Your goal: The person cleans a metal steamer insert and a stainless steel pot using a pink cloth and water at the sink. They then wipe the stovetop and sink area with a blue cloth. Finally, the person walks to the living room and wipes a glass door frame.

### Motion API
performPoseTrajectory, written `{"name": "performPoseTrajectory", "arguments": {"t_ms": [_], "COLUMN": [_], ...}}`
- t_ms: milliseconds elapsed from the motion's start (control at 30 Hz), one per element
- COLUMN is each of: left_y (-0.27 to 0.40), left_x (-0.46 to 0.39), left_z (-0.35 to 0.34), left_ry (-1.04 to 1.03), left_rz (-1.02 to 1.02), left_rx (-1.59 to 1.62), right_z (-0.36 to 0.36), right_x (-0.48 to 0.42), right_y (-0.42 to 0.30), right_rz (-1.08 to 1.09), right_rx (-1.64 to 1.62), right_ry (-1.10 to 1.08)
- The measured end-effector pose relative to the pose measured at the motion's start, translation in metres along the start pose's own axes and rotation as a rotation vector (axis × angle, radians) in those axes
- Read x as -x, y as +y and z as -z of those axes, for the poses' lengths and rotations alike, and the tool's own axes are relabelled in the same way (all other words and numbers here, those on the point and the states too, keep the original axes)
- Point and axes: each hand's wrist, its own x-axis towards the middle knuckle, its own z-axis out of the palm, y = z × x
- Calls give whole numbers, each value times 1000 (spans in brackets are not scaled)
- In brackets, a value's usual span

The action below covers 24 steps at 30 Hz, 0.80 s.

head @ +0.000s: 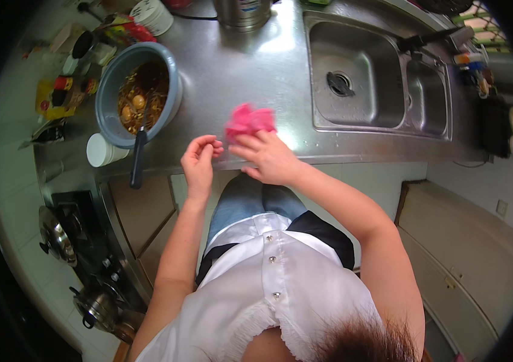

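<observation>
A bright pink cloth (pixel 250 119), crumpled and a little blurred, lies on the stainless-steel countertop (pixel 220 81). The fingers of my right hand (pixel 268 156) are spread over its near edge and press on it. Just left of the cloth is my left hand (pixel 200 158), above the counter's front edge; its fingers are loosely curled and I see nothing in them. Further left stands a blue-grey basin (pixel 102 97) of brown liquid with peeled eggs (pixel 138 101) and thin strands. A dark-handled utensil (pixel 137 158) leans out over the basin's near rim.
A double-bowl steel sink (pixel 347 45) is set in the counter on the right, with a black tap (pixel 424 40). White tubs (pixel 100 150), jars and packets crowd the left side. A metal vessel (pixel 243 13) stands at the back. Lower left is a gas stove (pixel 84 235) with pots.
</observation>
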Motion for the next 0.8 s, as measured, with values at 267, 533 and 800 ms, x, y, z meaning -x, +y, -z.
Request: {"name": "performPoseTrajectory", "arguments": {"t_ms": [267, 533, 800], "left_y": [-1, -20, 32], "left_x": [-21, -18, -1], "left_z": [-59, -190, -375], "left_ry": [-203, -560, -552], "left_rz": [20, -52, -724], "left_rx": [-111, -343, -520], "right_z": [17, 87, 247], "right_x": [141, 275, 221], "right_y": [83, 202, 213], "right_rz": [-132, -580, -467], "right_rx": [295, 6, -1182], "right_ry": [-121, 240, 305]}}
